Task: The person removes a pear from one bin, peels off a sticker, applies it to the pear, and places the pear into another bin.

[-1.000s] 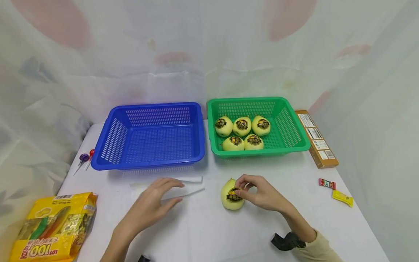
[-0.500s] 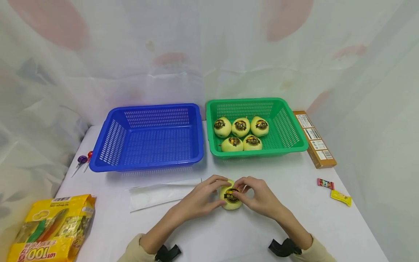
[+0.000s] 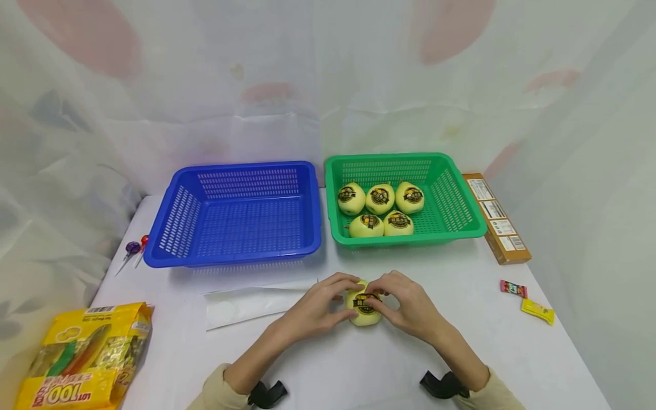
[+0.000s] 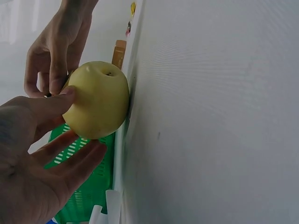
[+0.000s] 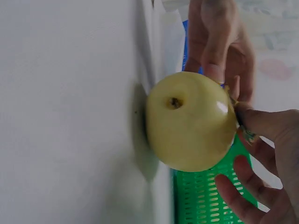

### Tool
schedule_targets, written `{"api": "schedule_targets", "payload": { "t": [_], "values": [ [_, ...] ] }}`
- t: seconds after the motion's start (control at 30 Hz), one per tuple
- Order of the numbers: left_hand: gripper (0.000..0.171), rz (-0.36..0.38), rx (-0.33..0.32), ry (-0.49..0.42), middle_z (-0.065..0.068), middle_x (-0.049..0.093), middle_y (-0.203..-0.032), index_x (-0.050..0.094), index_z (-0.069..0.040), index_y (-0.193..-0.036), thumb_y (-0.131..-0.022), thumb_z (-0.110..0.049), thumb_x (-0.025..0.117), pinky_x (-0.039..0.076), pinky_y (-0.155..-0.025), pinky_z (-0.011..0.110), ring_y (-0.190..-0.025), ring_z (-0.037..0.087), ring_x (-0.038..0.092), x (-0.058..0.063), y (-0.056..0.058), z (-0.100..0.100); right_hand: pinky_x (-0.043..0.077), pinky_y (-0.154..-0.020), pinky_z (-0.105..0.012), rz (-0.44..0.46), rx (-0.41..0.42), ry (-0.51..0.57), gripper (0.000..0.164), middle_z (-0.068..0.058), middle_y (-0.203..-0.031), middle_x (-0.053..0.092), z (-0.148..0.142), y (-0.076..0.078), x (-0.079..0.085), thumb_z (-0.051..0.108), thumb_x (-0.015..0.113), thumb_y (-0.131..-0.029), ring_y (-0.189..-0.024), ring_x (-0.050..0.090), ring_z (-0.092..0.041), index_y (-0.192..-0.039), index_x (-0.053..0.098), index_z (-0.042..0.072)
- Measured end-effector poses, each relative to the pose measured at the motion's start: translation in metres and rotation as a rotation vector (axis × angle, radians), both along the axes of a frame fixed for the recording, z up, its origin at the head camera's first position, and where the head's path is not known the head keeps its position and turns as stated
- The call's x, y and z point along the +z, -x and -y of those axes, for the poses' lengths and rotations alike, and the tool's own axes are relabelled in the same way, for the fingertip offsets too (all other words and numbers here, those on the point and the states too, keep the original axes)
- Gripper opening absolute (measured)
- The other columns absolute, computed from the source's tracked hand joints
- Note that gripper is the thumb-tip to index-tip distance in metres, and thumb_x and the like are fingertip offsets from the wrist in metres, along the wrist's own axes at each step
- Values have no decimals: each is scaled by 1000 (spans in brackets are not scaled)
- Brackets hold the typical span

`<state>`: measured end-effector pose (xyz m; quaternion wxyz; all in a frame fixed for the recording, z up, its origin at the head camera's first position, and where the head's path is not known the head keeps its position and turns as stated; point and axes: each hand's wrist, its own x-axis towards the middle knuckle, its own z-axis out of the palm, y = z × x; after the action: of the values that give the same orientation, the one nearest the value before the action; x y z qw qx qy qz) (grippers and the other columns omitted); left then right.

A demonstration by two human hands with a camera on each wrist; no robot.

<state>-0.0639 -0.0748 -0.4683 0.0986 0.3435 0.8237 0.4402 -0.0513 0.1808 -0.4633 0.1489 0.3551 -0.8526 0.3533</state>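
A pale yellow pear [image 3: 365, 319] with a black and gold sticker [image 3: 363, 303] sits on the white table, between the two hands. My left hand [image 3: 319, 310] holds it from the left, thumb on the near side and fingers on the far side. From the right, my right hand [image 3: 410, 303] pinches the sticker between thumb and forefinger. In the right wrist view, a crumpled bit of sticker [image 5: 249, 136] stands out from the pear [image 5: 187, 130] beside the right thumb, while the other right fingers are spread below. The left wrist view shows the pear's bare underside [image 4: 103, 105].
Behind stand a blue basket [image 3: 241, 257] and a green basket [image 3: 435, 238] holding several stickered pears [image 3: 380, 199]. A white paper strip [image 3: 246, 307] lies left of the hands. A yellow candy bag [image 3: 84, 353] and lollipops [image 3: 132, 247] are farther left; a brown box [image 3: 494, 219] and wrapped candies [image 3: 537, 311] lie right.
My left hand has moved right, from over the paper strip to the pear, and now holds it. The right hand has stayed at the sticker.
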Motion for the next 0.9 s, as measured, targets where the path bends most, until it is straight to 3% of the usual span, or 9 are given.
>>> {"api": "schedule_targets", "payload": {
  "t": [0.1, 0.2, 0.3, 0.43, 0.57, 0.7, 0.8, 0.9],
  "values": [
    [50, 14, 11, -2, 6, 65, -151, 67, -11, -142, -95, -16, 85, 67, -100, 32, -136, 25, 67, 0, 0, -2, 58, -70, -21, -15, -15, 21, 33, 8, -95, 76, 1, 2, -3, 8, 94, -82, -81, 64, -8, -108, 75, 17],
    [53, 21, 19, 5, 6, 65, -151, 66, -10, -143, -94, -15, 86, 67, -100, 32, -136, 25, 67, 0, 1, -2, 59, -65, -18, 48, -15, 80, 40, 3, -98, 74, 2, 2, -7, 5, 93, -83, -77, 63, -6, -116, 73, 13],
    [56, 26, 23, 11, 6, 64, -153, 66, -11, -144, -93, -13, 87, 66, -100, 32, -137, 25, 66, 0, 1, -2, 59, -60, -18, 171, -16, 153, 61, -8, -107, 71, 3, 1, -11, 3, 93, -83, -71, 62, -4, -137, 65, 9],
    [59, 40, 11, -6, 6, 64, -153, 65, -11, -145, -91, -9, 88, 66, -102, 33, -138, 25, 66, 0, 0, -2, 58, -57, -19, 376, -27, 201, 80, -19, -121, 61, 1, 1, -11, 9, 94, -84, -68, 58, -3, -153, 53, 14],
    [63, 78, 2, -32, 7, 65, -149, 62, -9, -147, -89, -7, 89, 65, -104, 31, -135, 24, 68, -1, -1, -4, 45, -55, -18, 538, -59, 163, 75, -13, -121, 58, 1, 2, -11, 22, 95, -86, -63, 47, -1, -148, 54, 14],
    [65, 113, 11, -42, 7, 66, -147, 60, -8, -147, -88, -4, 89, 65, -104, 27, -133, 23, 69, 0, -1, -5, 36, -49, -20, 606, -73, 132, 67, -7, -113, 56, 4, 5, -15, 27, 92, -89, -57, 39, 1, -142, 56, 6],
    [65, 119, 17, -48, 8, 66, -146, 61, -7, -146, -87, -3, 90, 65, -103, 27, -133, 25, 69, 1, 0, -6, 36, -48, -18, 646, -55, 178, 44, -9, -108, 56, 6, 10, -19, 22, 79, -102, -54, 39, 2, -136, 58, 3],
    [66, 129, 18, -57, 9, 66, -146, 61, -6, -145, -86, -3, 90, 65, -103, 28, -134, 26, 68, 1, 0, -7, 45, -55, -15, 683, -39, 225, 24, -15, -109, 57, 5, 15, -22, 15, 59, -113, -59, 52, 1, -133, 57, 1]
  ]
}}
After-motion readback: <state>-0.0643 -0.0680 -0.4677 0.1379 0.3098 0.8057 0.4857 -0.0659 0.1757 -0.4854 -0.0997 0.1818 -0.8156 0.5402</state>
